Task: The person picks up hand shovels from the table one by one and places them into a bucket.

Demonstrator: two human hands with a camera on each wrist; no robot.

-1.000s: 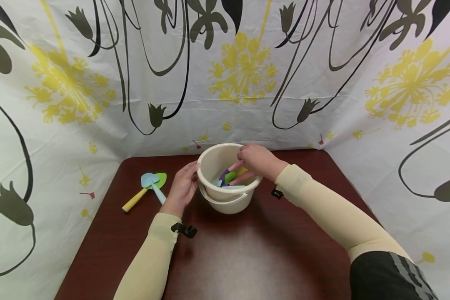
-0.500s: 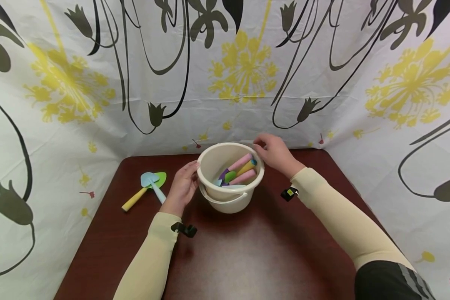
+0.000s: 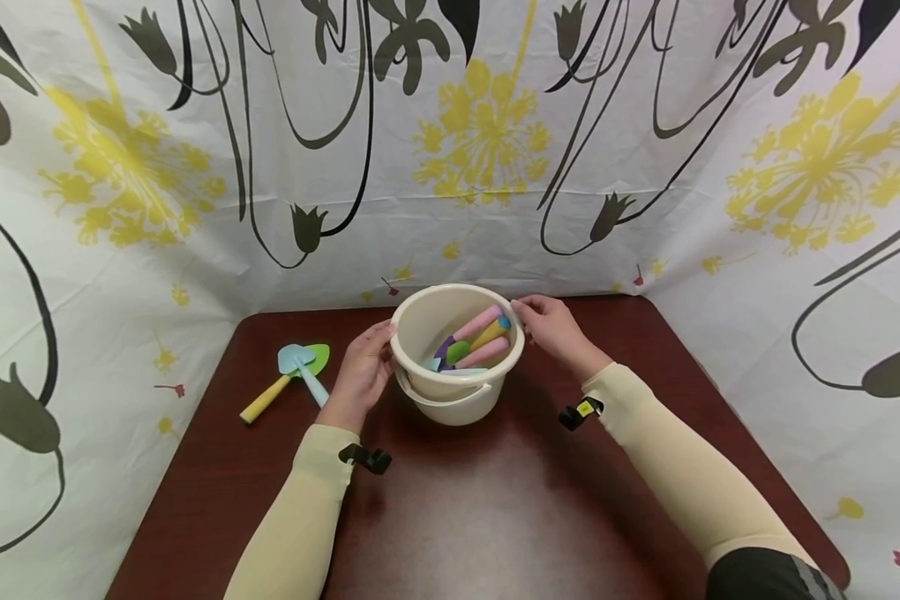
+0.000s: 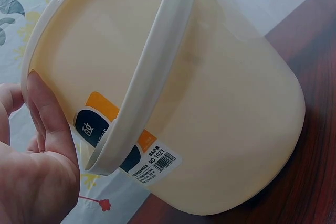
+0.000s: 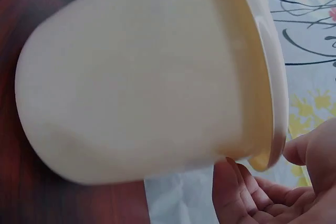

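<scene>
The right hand (image 3: 553, 327) has come out of the cream round plastic bucket (image 3: 457, 392), where it was among the toys a second ago, and now sits against the outside of the rim on the right, thumb over the lip and fingers curling toward the wall, as the right wrist view shows; the grip looks light. The left hand (image 3: 365, 372) has stayed where it was, cupped on the bucket's left wall with the thumb lying up near the rim and the fingers curved round the side. With one hand on each flank the bucket is steadied from both sides, which seems the reason for the hold. It stands upright near the middle of the far edge of the dark reddish-brown desk (image 3: 457, 508), its white bail handle (image 3: 450, 393) folded down across the front. Inside, the pink, yellow and green plastic toy tools (image 3: 474, 342) lean with their handles up toward the right rim, now uncovered. On the desk toward the far left corner lie a light blue toy spade and a green one with a yellow handle (image 3: 294, 375), well apart from the bucket and unmoved.
</scene>
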